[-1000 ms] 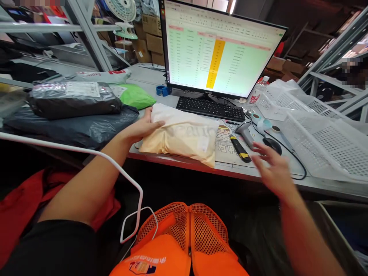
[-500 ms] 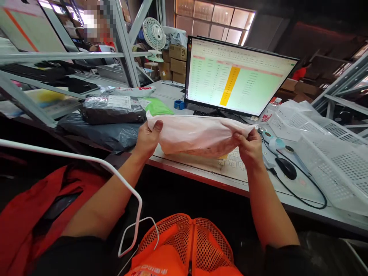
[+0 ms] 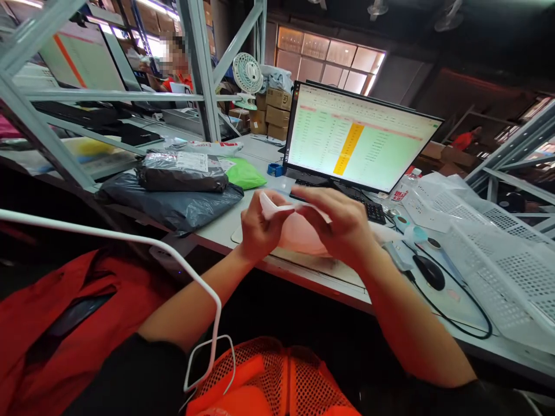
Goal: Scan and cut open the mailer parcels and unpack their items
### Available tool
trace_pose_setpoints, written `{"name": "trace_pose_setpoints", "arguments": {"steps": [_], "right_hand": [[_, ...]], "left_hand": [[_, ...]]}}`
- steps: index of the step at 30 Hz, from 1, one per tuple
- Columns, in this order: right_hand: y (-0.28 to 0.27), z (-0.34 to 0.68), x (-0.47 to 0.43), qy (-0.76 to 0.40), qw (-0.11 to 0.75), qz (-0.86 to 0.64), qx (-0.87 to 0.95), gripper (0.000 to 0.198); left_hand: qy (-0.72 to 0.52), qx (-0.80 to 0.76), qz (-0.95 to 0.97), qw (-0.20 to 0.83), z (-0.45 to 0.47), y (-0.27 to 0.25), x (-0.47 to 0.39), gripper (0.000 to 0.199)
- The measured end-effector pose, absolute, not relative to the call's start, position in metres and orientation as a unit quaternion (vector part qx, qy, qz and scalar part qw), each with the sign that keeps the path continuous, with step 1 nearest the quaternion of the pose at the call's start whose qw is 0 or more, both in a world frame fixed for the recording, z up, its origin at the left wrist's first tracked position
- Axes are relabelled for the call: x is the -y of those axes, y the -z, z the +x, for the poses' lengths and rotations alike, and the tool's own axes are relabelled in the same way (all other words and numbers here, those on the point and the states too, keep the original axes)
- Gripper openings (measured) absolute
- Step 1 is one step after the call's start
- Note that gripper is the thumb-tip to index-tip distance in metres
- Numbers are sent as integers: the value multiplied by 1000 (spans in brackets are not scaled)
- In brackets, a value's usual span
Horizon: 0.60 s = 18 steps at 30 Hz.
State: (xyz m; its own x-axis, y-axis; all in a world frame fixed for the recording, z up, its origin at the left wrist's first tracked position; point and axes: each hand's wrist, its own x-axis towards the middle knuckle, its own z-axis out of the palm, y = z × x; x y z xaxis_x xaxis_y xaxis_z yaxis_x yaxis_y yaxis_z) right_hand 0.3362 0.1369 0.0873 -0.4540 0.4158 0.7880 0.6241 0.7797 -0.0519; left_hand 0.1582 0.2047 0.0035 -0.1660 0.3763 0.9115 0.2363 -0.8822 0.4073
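A white plastic mailing bag (image 3: pixel 299 234) is held up over the front edge of the desk, its top edge pinched and folded. My left hand (image 3: pixel 263 226) is closed on the bag's upper left part. My right hand (image 3: pixel 340 222) has come close beside it, thumb and fingers gripping the top edge near the middle. Part of the bag trails out to the right behind my right wrist. What the bag contains, if anything, is hidden.
Dark wrapped parcels (image 3: pixel 182 170) and a green packet (image 3: pixel 245 173) lie to the left. A monitor (image 3: pixel 359 138) and keyboard (image 3: pixel 373 209) stand behind. On the right are a mouse (image 3: pixel 429 271), cable and white perforated baskets (image 3: pixel 498 260). A white tube (image 3: pixel 130 236) crosses the lower left.
My right hand has moved left from the bag's right end to near my left hand. The bag, stretched wide before, is now bunched and folded at its top edge. The view has shifted slightly.
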Motion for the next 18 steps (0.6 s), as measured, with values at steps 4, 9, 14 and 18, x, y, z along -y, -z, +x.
{"name": "trace_pose_setpoints", "arguments": {"steps": [4, 9, 14, 18], "right_hand": [[-77, 324, -148, 158, 367, -349, 848, 26], [-55, 371, -146, 172, 337, -445, 811, 28], [-35, 476, -130, 148, 315, -599, 721, 29], [-38, 515, -105, 156, 312, -629, 695, 26]], "left_hand": [[-697, -228, 678, 47, 149, -5, -192, 29], [-715, -280, 625, 144, 132, 4, -201, 30], [-770, -311, 498, 250, 117, 23, -226, 49], [-765, -224, 523, 302, 123, 23, -215, 35]]}}
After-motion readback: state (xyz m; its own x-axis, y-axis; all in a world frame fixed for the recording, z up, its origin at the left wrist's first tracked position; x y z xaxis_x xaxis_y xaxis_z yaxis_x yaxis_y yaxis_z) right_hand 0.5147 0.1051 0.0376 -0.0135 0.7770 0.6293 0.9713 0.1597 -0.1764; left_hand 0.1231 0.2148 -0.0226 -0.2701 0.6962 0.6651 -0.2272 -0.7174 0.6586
